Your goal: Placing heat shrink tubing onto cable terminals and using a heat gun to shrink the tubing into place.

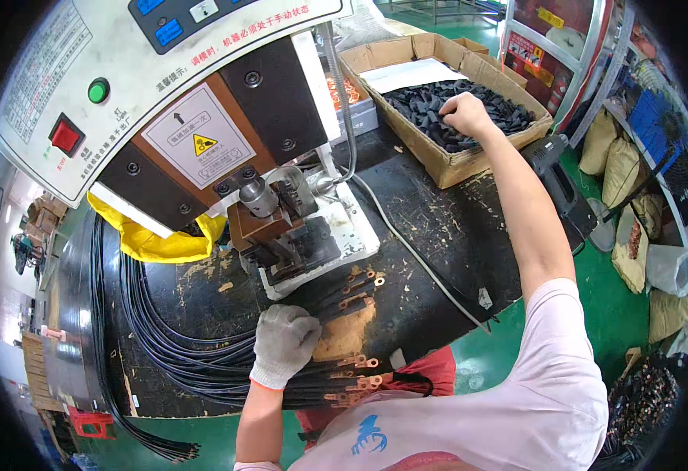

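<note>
My left hand (285, 343), in a white knit glove, is closed at the table's front, over a bundle of black cables (195, 357); its curled fingers hide whatever they hold. Copper ring lugs (369, 382) cap the cable ends to its right, and a few more lugged ends (367, 279) lie beyond the hand. My bare right hand (465, 116) reaches into a cardboard box (454, 169) at the far right. Its fingers are pinched together at a heap of short black sleeves (493, 110); I cannot tell whether one is between the fingertips.
A white crimping press (324, 259) with a control panel (77, 102) stands at the left, a yellow bag (156, 239) beside it. A grey cord (407, 235) crosses the black table (430, 212). A dark heat gun (560, 184) sits by the box. Sacks (622, 173) stand farther right.
</note>
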A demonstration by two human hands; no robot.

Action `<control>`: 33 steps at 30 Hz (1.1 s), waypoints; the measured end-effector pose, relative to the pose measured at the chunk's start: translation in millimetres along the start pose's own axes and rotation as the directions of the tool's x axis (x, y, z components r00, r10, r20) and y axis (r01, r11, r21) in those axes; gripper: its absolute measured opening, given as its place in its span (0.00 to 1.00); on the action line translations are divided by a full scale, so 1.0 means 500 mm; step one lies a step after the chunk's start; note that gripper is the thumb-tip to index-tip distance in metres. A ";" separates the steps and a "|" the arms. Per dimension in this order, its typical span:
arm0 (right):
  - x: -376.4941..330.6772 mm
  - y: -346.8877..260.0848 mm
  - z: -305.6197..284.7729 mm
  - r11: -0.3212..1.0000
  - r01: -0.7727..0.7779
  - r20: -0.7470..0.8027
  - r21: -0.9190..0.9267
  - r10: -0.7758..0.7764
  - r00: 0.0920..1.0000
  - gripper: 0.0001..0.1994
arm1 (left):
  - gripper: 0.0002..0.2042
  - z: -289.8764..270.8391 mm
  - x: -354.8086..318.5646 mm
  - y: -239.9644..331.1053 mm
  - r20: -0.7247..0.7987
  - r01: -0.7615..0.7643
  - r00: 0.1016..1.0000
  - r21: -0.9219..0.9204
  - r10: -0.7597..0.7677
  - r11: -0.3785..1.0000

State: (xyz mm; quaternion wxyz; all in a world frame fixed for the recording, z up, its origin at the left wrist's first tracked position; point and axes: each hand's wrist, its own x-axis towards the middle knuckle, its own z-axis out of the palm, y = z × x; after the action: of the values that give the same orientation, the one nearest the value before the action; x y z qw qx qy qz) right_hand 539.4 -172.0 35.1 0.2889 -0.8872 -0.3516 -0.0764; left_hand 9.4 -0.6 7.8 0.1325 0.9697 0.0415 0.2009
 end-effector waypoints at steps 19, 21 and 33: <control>-0.415 -0.026 0.028 0.956 -0.141 0.002 0.259 0.145 0.989 0.15 | 0.02 0.015 -0.003 -0.017 0.071 -0.014 0.997 0.022 0.012 1.000; -0.424 -0.021 0.029 0.977 -0.064 -0.021 0.202 0.069 0.997 0.17 | 0.03 0.017 -0.008 -0.019 0.078 -0.020 0.997 0.044 0.017 0.999; -0.553 -0.052 -0.050 0.999 -0.023 0.139 0.046 0.016 0.990 0.14 | 0.09 -0.117 -0.087 -0.011 0.533 0.042 0.845 0.032 -0.053 0.999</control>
State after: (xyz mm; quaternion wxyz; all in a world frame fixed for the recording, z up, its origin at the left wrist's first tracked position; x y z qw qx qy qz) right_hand 319.1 -331.3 -26.0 0.2854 -0.8867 -0.3638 -0.0033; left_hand -53.9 12.7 41.4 0.1345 0.9873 0.0289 -0.0801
